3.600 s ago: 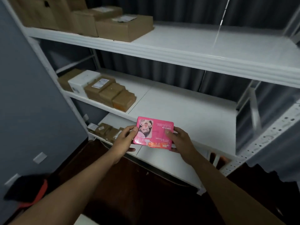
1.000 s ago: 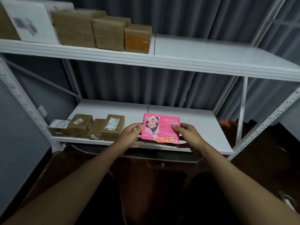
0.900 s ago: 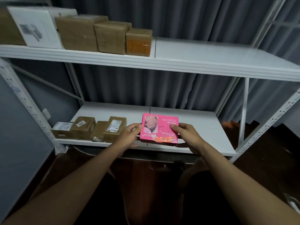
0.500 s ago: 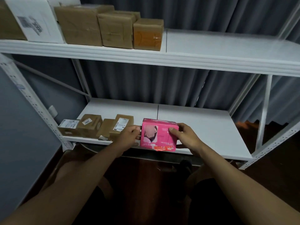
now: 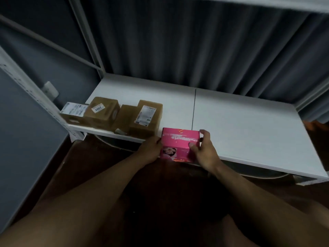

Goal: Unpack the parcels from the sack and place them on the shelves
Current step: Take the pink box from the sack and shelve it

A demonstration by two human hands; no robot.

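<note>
A pink box (image 5: 179,142) with a printed picture on its front sits at the front edge of the lowest white shelf (image 5: 249,132). My left hand (image 5: 151,150) holds its left side and my right hand (image 5: 204,150) grips its right side, thumb on the front and fingers over the top corner. Just left of the pink box, several brown cardboard parcels (image 5: 114,114) with white labels stand in a row on the same shelf. The sack is not in view.
A dark pleated curtain (image 5: 195,41) hangs behind the shelving. A white perforated upright (image 5: 35,93) and a diagonal brace (image 5: 53,45) stand at the left. The edge of a higher shelf (image 5: 267,4) runs along the top. The floor (image 5: 99,157) below is dark brown.
My view has dropped from the upper shelves to the lowest shelf. Both hands have lowered the pink box and tipped it, so its top now faces up at the shelf's front edge.
</note>
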